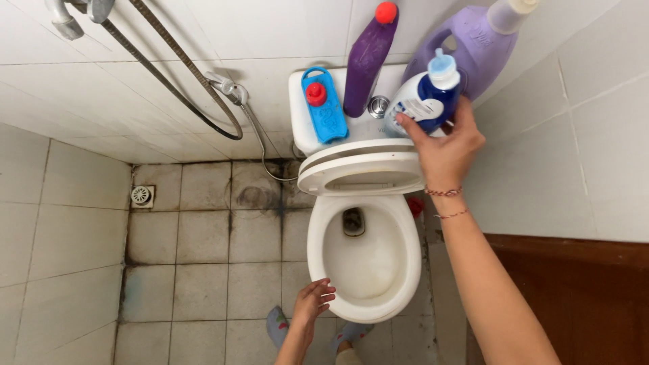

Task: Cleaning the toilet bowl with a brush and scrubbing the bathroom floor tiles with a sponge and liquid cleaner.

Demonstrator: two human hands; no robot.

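gripping a blue-and-white bottle (426, 94) at the upper right of the frame, the right hand (443, 149) has its fingers wrapped round it just over the toilet tank (304, 115). beside it on the tank stand a purple bottle (368, 61), a large lilac jug (473, 51) and a flat blue bottle (324, 105). lower centre, the left hand (312, 301) hangs loosely curled, holding nothing, by the toilet bowl (365, 263) rim.

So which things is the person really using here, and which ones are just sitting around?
In use:
- right hand holding the blue and white bottle
- left hand by the toilet bowl

Just sitting around:
- dark purple bottle
- big lilac jug
- blue bottle with red cap
- spray hose
- floor drain
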